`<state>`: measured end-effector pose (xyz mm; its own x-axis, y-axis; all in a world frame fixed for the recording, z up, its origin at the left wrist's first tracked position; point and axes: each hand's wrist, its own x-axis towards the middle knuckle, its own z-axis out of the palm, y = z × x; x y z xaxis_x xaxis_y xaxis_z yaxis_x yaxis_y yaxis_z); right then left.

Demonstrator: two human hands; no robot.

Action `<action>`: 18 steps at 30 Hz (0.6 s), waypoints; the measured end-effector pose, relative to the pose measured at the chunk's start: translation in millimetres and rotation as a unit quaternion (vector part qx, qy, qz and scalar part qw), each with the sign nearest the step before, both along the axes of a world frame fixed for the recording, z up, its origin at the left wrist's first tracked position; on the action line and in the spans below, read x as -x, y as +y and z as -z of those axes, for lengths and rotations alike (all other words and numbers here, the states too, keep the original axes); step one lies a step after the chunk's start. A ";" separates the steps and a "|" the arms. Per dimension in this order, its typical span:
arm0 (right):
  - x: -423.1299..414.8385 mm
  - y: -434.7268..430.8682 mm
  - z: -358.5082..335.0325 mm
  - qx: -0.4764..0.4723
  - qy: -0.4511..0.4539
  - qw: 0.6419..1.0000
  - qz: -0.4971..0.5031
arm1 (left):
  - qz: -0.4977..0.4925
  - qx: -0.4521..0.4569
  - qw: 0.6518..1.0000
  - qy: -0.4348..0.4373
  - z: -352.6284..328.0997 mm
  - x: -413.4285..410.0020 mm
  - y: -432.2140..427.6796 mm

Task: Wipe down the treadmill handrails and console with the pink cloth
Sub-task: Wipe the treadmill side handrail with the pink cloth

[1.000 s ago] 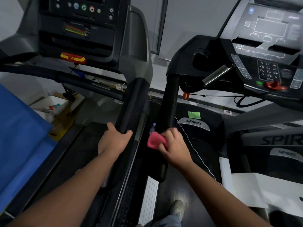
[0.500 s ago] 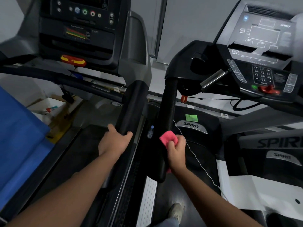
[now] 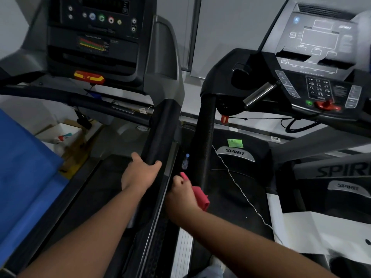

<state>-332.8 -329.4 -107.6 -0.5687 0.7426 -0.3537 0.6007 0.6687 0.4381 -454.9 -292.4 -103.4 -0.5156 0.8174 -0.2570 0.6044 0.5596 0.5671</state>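
Two treadmills stand side by side. My left hand (image 3: 140, 173) grips the black padded handrail (image 3: 162, 129) of the left treadmill, thumb on its left side and fingers over the top. My right hand (image 3: 181, 194) holds the pink cloth (image 3: 199, 195) against the left side of the right treadmill's black handrail (image 3: 206, 133), low on the rail. The cloth shows above and below my fingers. The right treadmill's console (image 3: 321, 63) is at the upper right, the left one's console (image 3: 96, 39) at the upper left.
A blue mat (image 3: 24, 177) lies at the left edge. Cardboard boxes (image 3: 66, 137) sit on the floor beyond it. A white cord (image 3: 236, 185) runs across the right treadmill's motor cover. A small bottle (image 3: 185, 160) stands in the gap between the rails.
My right hand has slid with the cloth from the right side of the rail round to its left side and a little lower. My left hand has kept its grip.
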 end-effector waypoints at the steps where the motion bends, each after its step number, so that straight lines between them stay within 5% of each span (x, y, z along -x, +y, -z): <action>1: -7.2 5.8 -2.7 0.013 0.069 0.997 0.024 | 0.002 -0.001 1.000 -0.002 0.1 0.2 0.3; 4: -22.5 26.7 -11.6 0.034 0.194 0.977 0.080 | 0.003 -0.004 1.000 -0.006 -0.1 1.2 0.3; 7: -24.0 41.0 -14.4 0.034 0.173 0.981 0.077 | 0.006 -0.002 1.000 0.001 -2.3 -1.3 -1.0; 15: 16.9 19.6 8.7 -0.009 -0.153 0.987 -0.050 | 0.001 -0.001 1.000 0.008 -3.7 -2.4 -1.4; 18: 3.8 22.9 3.2 0.040 -0.015 0.999 -0.028 | 0.000 -0.002 1.000 -0.001 -6.1 -2.5 -2.4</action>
